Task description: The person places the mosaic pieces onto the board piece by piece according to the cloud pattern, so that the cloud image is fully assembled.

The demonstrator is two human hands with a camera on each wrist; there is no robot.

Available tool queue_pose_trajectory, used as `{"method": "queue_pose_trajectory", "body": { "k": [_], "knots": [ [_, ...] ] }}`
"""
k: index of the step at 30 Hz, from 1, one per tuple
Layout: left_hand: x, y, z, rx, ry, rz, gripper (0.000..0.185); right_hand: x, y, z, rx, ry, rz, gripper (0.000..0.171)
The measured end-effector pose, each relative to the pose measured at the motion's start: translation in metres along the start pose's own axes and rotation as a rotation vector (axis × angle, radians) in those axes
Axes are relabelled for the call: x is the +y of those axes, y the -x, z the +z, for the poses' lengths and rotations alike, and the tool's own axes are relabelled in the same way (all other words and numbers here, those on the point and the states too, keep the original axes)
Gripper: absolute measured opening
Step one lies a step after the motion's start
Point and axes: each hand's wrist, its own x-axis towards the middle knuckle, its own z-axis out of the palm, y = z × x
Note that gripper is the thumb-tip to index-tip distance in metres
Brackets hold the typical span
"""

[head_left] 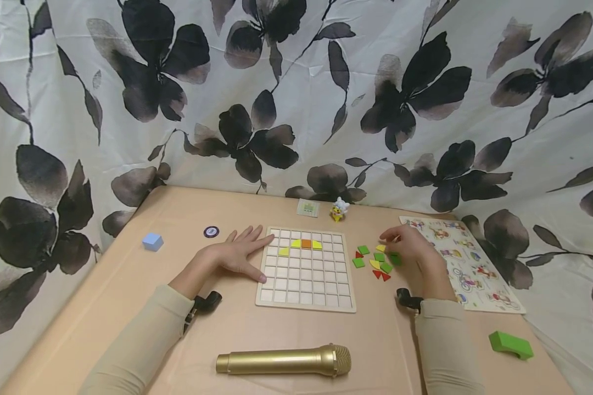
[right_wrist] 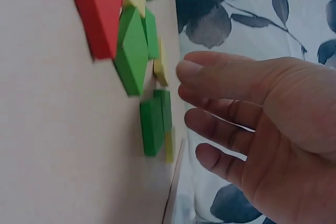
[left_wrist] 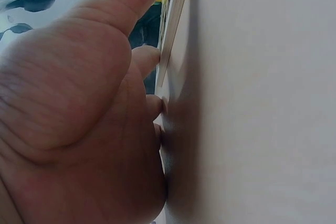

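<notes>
your counter (head_left: 99, 291), pale and peach-toned, runs back to a white cloth (head_left: 326, 99) printed with dark flowers. the gridded board (head_left: 306, 280) lies mid-counter, a few yellow and orange tiles (head_left: 306, 243) in its upper rows. your left hand (head_left: 237, 253) is spread wide, touching the board's left edge; your right hand (head_left: 410, 247), narrow, fingers loosely bent, hovers by the loose pieces (head_left: 364, 249) and partly hides the picture sheet (head_left: 466, 260). a gold microphone (head_left: 284, 361) lies crosswise between your forearms, on the board's near side. a blue cube (head_left: 152, 242) and round disc (head_left: 211, 232) sit left, a card (head_left: 308, 208) and toy figure (head_left: 339, 209) behind the board, a green block (head_left: 511, 345) near right.
</notes>
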Motion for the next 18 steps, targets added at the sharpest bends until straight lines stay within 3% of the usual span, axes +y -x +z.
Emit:
{"method": "queue_pose_trajectory", "body": {
  "k": [12,18],
  "knots": [
    [0.001,-0.001,0.0,0.003,-0.01,0.004,0.117,0.01,0.001,-0.002,-0.026,0.034,0.004,0.011],
    [0.002,-0.001,-0.001,0.0,-0.011,0.006,0.117,-0.003,0.003,-0.004,0.075,-0.005,-0.083,0.011]
  ]
}}
